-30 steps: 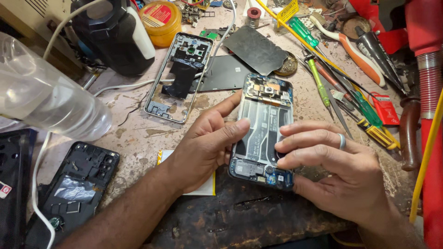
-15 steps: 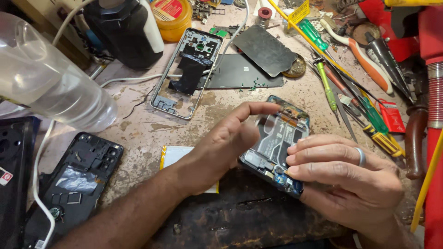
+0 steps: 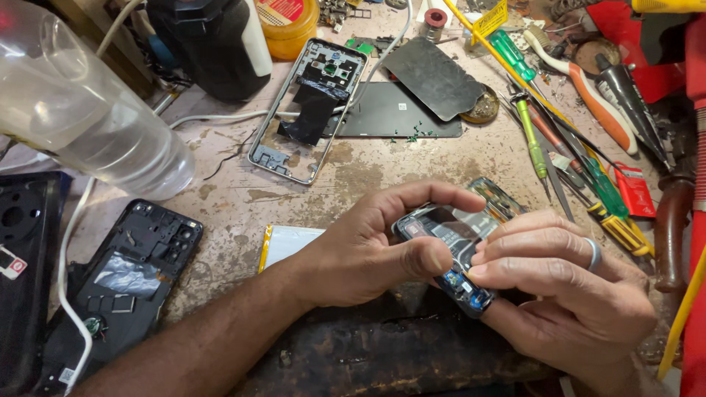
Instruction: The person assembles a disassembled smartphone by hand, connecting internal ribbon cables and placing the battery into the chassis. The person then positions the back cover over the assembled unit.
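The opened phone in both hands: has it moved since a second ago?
Yes. The phone has tilted up off the bench and shifted away from the silver frame, toward the screwdrivers.

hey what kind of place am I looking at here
Probably a phone repair bench: both hands hold an opened dark phone body, a stripped silver phone frame lies on the worn tabletop, and green-handled screwdrivers sit at the right.

We look down from our head, close over the workbench (image 3: 368, 184), facing forward across it; our forearms enter from the lower edge. Only this view.
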